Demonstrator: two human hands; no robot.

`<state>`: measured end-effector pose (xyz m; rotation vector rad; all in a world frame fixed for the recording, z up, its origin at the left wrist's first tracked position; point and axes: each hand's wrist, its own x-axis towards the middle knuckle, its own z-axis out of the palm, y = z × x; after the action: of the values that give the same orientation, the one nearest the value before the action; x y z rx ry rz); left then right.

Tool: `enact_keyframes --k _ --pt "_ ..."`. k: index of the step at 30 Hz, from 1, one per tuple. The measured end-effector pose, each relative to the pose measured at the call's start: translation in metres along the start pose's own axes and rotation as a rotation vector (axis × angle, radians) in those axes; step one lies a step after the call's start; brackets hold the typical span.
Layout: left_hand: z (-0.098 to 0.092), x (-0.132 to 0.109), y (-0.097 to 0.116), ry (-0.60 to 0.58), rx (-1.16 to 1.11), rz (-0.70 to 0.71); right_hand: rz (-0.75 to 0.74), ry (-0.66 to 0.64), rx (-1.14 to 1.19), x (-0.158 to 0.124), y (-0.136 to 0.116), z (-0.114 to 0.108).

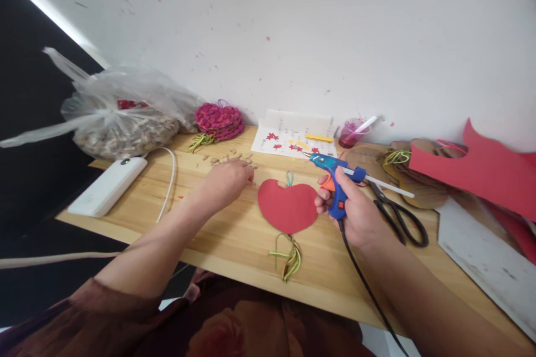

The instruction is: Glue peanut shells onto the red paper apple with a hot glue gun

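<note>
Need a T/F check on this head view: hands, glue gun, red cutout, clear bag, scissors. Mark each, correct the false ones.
1. The right hand holds a blue glue gun. True.
2. The left hand grips the scissors. False: the left hand is by the small beige pieces; the scissors lie on the table.
3. The red cutout has a blue loop at its top. True.
4. The cutout's tassel is plain red. False: the tassel has yellow-green and darker strands.
5. The clear bag is on the person's left. True.
6. The yellow strip is inside the bag. False: the yellow strip lies on the white sheet.
</note>
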<state>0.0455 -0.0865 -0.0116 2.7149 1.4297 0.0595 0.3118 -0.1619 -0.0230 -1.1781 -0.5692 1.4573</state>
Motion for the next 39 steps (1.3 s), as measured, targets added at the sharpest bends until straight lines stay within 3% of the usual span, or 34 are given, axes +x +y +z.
enact_keyframes --k 3,7,11,15,22,27,39 --pt "-0.005 0.001 0.002 0.050 -0.205 -0.104 -0.011 -0.023 0.013 -0.001 -0.001 0.000" --pt "-0.017 0.009 0.006 0.136 -0.886 -0.196 -0.083 -0.091 0.016 -0.006 -0.006 0.002" --pt "-0.027 0.026 0.016 0.060 -1.537 -0.147 -0.161 -0.134 0.032 -0.014 -0.012 0.003" --pt "-0.023 0.044 0.030 -0.071 -1.853 -0.091 -0.217 -0.185 0.053 -0.019 -0.015 0.003" --pt "0.008 0.050 0.034 -0.189 -2.049 -0.079 -0.215 -0.283 0.033 -0.019 -0.007 0.001" --pt "0.015 0.050 0.030 -0.231 -2.111 -0.069 -0.213 -0.271 -0.034 -0.021 -0.004 0.001" --pt "0.019 0.044 0.054 -0.408 -1.808 -0.097 -0.166 -0.067 -0.039 -0.012 -0.004 0.006"
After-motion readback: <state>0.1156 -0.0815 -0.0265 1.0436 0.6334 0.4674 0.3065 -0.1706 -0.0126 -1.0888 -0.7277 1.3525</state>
